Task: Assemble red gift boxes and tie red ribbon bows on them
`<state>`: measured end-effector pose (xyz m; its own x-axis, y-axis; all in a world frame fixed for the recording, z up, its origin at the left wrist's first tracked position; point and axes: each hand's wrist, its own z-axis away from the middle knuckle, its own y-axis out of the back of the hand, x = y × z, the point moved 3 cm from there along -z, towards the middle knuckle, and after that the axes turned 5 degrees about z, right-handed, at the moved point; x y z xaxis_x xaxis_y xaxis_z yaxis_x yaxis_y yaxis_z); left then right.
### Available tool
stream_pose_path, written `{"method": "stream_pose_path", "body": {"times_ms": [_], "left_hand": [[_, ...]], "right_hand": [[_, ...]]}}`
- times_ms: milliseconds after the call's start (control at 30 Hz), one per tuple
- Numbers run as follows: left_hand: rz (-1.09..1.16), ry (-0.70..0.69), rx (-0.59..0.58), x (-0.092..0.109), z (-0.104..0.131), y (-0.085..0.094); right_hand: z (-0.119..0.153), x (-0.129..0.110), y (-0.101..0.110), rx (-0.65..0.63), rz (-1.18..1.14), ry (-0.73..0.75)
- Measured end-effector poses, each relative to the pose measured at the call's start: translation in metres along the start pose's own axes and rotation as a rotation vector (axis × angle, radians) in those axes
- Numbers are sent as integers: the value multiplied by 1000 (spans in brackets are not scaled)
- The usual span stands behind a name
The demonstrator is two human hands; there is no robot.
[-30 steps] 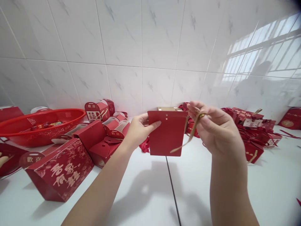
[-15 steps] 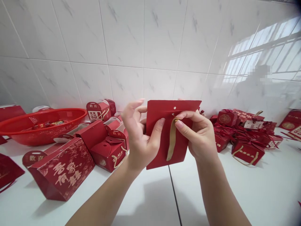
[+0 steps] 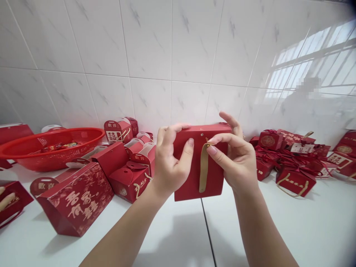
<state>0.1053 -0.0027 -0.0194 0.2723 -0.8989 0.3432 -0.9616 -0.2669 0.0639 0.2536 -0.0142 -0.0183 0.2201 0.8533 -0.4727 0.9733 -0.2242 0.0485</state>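
Observation:
A red box (image 3: pixel 186 181) is held up over the white table, its plain side facing me. My left hand (image 3: pixel 174 159) grips its left side, thumb on the near face and fingers over the top edge. Between the thumb and forefinger of my right hand (image 3: pixel 236 155) is the upper end of a flat gold strap (image 3: pixel 204 170), which hangs down the face of the box. A small hole shows above the strap, near the box's top edge. The other fingers of my right hand are behind and above the box's right side.
Red gift boxes (image 3: pixel 79 200) stand on the white table (image 3: pixel 178 237) at the left, by a red plastic basket (image 3: pixel 52 157) holding small packets. More red boxes with ribbons (image 3: pixel 296 178) are piled at the right. Fingers of another person (image 3: pixel 7 200) touch a box at the far left.
The top flap has folded back, and my left fingers have come down over the top edge. A right finger has risen behind the box. Another person's fingers have appeared at the far left.

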Motion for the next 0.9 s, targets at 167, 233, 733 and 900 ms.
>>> {"method": "stream_pose_path", "body": {"times_ms": [167,233,733,900], "left_hand": [[-49,-45,88,1,0,2],[11,-61,83,3,1,1],[67,-154,86,9,3,1],[61,-232,63,7,5,-2]], "right_hand": [[0,3,0,-11,51,37],[1,4,-1,-7,66,38],[2,1,-6,55,228,150],[3,3,-4,150,171,165]]}}
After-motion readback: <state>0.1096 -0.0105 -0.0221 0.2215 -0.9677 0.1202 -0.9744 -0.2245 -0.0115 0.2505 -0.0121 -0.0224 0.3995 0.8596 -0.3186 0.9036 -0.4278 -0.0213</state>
